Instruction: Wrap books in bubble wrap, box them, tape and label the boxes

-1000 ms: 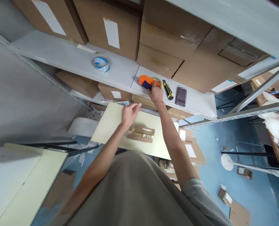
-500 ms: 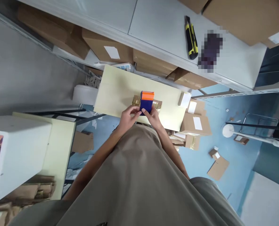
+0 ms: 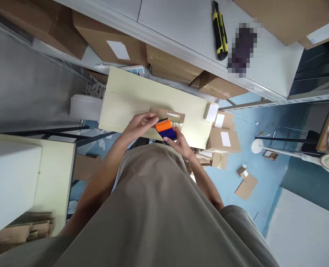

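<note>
A small dark blue box with an orange band [image 3: 165, 128] is held tilted above the pale yellow table [image 3: 131, 92]. My right hand [image 3: 181, 144] grips its lower right end, thumb on the near face and fingers behind. At the upper left corner, my left hand [image 3: 141, 124] has thumb and fingertips closed together against the box's edge. Behind the box lies a flat brown cardboard package [image 3: 162, 112] with shiny tape and a label, partly covered by the box and hands.
A white box [image 3: 211, 112] stands at the table's right end, with labelled cartons [image 3: 222, 140] beyond it. Above, a grey shelf [image 3: 181, 26] carries a yellow and black box cutter [image 3: 220, 33]. Brown cartons [image 3: 172, 65] line the level below. A white fan [image 3: 256, 146] stands right.
The blue and orange box has tilted, its orange end swinging left. My left hand has shifted from its lower side to the upper left corner. The whole view has moved slightly.
</note>
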`<act>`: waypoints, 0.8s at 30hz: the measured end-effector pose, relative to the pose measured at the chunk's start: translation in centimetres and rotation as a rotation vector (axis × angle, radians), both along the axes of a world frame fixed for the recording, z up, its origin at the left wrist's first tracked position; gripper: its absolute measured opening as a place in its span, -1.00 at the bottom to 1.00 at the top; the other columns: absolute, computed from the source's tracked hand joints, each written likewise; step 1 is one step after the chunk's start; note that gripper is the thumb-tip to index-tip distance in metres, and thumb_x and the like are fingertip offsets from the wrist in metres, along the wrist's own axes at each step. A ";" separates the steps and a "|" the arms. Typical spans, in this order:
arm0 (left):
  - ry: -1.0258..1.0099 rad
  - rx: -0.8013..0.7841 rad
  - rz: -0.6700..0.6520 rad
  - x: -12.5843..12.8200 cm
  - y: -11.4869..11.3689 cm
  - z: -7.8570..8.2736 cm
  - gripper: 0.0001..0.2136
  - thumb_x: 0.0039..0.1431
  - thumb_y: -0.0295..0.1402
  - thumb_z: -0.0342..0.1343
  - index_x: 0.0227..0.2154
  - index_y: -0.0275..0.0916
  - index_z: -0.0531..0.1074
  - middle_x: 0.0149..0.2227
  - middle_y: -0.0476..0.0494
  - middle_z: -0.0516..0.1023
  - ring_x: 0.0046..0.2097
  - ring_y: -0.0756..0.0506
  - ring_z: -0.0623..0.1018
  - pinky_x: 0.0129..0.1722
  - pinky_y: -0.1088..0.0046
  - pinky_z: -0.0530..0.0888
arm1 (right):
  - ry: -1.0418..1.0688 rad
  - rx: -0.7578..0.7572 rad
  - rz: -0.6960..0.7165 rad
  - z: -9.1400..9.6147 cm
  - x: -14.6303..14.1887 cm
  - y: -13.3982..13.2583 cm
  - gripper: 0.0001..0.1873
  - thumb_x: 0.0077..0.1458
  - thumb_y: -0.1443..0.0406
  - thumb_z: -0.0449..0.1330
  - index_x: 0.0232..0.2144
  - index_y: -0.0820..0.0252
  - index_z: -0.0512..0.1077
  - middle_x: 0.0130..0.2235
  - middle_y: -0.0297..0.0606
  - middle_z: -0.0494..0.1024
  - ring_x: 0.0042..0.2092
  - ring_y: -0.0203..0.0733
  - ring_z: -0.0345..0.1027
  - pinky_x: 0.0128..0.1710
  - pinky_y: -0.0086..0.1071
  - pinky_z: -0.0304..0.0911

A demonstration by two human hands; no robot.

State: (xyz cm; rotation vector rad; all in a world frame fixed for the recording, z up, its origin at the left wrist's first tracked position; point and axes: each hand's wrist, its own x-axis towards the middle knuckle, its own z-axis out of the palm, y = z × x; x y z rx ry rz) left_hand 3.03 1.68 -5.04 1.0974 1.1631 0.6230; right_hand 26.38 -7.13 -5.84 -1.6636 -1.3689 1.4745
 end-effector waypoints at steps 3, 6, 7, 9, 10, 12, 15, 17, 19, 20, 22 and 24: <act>-0.021 -0.020 -0.015 0.1 0.2 0.4 -0.49 0.11 0.16 0.41 -0.15 -0.21 0.70 -0.09 -0.23 0.73 -0.02 -0.24 0.67 0.02 0.26 0.60 | -0.040 -0.033 0.095 0.4 0.7 -0.3 -0.40 0.19 -0.21 0.33 -0.06 0.12 0.37 -0.21 -0.28 0.55 -0.19 -0.10 0.39 -0.18 -0.25 0.37; -0.024 -0.003 -0.017 0.0 0.0 -0.1 -0.51 0.08 0.14 0.44 -0.20 -0.21 0.70 -0.16 -0.20 0.73 -0.11 -0.19 0.66 -0.05 0.28 0.59 | -0.101 -0.070 0.185 0.9 1.3 -0.4 -0.39 0.21 -0.22 0.30 -0.04 0.12 0.37 -0.21 -0.28 0.57 -0.20 -0.09 0.41 -0.21 -0.28 0.33; -0.030 -0.004 -0.028 -0.1 -0.1 -0.4 -0.52 0.07 0.13 0.45 -0.20 -0.21 0.70 -0.17 -0.20 0.73 -0.13 -0.18 0.66 -0.07 0.28 0.59 | -0.123 -0.078 0.210 1.2 1.4 -0.4 -0.39 0.21 -0.22 0.30 -0.03 0.13 0.37 -0.21 -0.28 0.58 -0.22 -0.10 0.41 -0.22 -0.29 0.32; -0.059 -0.010 -0.042 -0.4 -0.4 -1.2 -0.52 0.06 0.12 0.45 -0.21 -0.22 0.70 -0.20 -0.19 0.72 -0.17 -0.16 0.64 -0.11 0.30 0.58 | -0.166 -0.092 0.254 1.9 1.6 -0.2 -0.38 0.22 -0.22 0.29 -0.02 0.14 0.38 -0.22 -0.27 0.59 -0.25 -0.12 0.41 -0.26 -0.31 0.29; -0.076 -0.012 -0.043 -0.5 -0.6 -1.7 -0.53 0.07 0.12 0.44 -0.22 -0.22 0.70 -0.21 -0.19 0.72 -0.18 -0.15 0.64 -0.13 0.31 0.57 | -0.185 -0.102 0.277 2.2 1.7 -0.1 -0.38 0.22 -0.22 0.28 -0.03 0.14 0.38 -0.23 -0.27 0.59 -0.27 -0.13 0.40 -0.29 -0.32 0.27; -0.098 -0.011 -0.036 -0.7 -1.1 -2.7 -0.55 0.11 0.10 0.41 -0.23 -0.23 0.69 -0.23 -0.19 0.70 -0.22 -0.13 0.62 -0.19 0.35 0.54 | -0.221 -0.122 0.320 3.0 1.7 0.2 -0.40 0.23 -0.21 0.27 -0.05 0.14 0.39 -0.24 -0.26 0.60 -0.29 -0.13 0.40 -0.31 -0.32 0.25; -0.091 -0.005 0.005 -0.6 -1.9 -4.6 -0.59 0.15 0.06 0.37 -0.27 -0.24 0.65 -0.29 -0.16 0.67 -0.30 -0.09 0.57 -0.29 0.39 0.49 | -0.303 -0.139 0.386 3.8 1.4 0.9 -0.42 0.22 -0.19 0.30 -0.04 0.14 0.40 -0.20 -0.22 0.63 -0.26 -0.11 0.44 -0.30 -0.31 0.26; -0.087 -0.013 0.048 -0.3 -2.4 -5.7 -0.62 0.15 0.02 0.35 -0.29 -0.24 0.62 -0.32 -0.13 0.65 -0.33 -0.08 0.54 -0.32 0.40 0.47 | -0.393 -0.160 0.428 4.3 1.0 1.6 -0.40 0.24 -0.22 0.28 -0.03 0.14 0.41 -0.22 -0.21 0.63 -0.28 -0.11 0.45 -0.30 -0.32 0.24; -0.094 -0.031 0.093 0.0 -2.9 -6.6 -0.65 0.16 0.00 0.33 -0.30 -0.24 0.59 -0.35 -0.11 0.62 -0.35 -0.08 0.54 -0.34 0.40 0.47 | -0.464 -0.195 0.470 5.0 0.5 2.4 -0.37 0.28 -0.27 0.21 -0.04 0.15 0.42 -0.27 -0.23 0.61 -0.31 -0.13 0.44 -0.33 -0.33 0.20; -0.099 -0.036 0.108 0.1 -3.1 -6.8 -0.66 0.17 -0.02 0.32 -0.31 -0.24 0.58 -0.36 -0.11 0.61 -0.35 -0.08 0.54 -0.35 0.41 0.47 | -0.481 -0.216 0.489 5.5 0.3 2.8 -0.35 0.30 -0.29 0.18 -0.05 0.15 0.43 -0.28 -0.24 0.61 -0.32 -0.13 0.43 -0.34 -0.33 0.19; -0.110 -0.028 0.132 -0.1 -3.1 -7.1 -0.67 0.19 -0.03 0.31 -0.32 -0.24 0.57 -0.38 -0.10 0.60 -0.36 -0.07 0.53 -0.36 0.42 0.47 | -0.495 -0.262 0.528 6.8 0.0 3.9 -0.32 0.31 -0.32 0.14 -0.05 0.15 0.45 -0.27 -0.23 0.62 -0.31 -0.15 0.45 -0.34 -0.34 0.19; -0.118 -0.003 0.174 -0.8 -2.8 -7.4 -0.68 0.21 -0.04 0.30 -0.31 -0.24 0.56 -0.39 -0.09 0.58 -0.37 -0.06 0.53 -0.35 0.43 0.48 | -0.539 -0.308 0.580 8.5 0.2 5.0 -0.31 0.30 -0.33 0.15 -0.08 0.16 0.48 -0.25 -0.20 0.63 -0.30 -0.15 0.46 -0.34 -0.34 0.18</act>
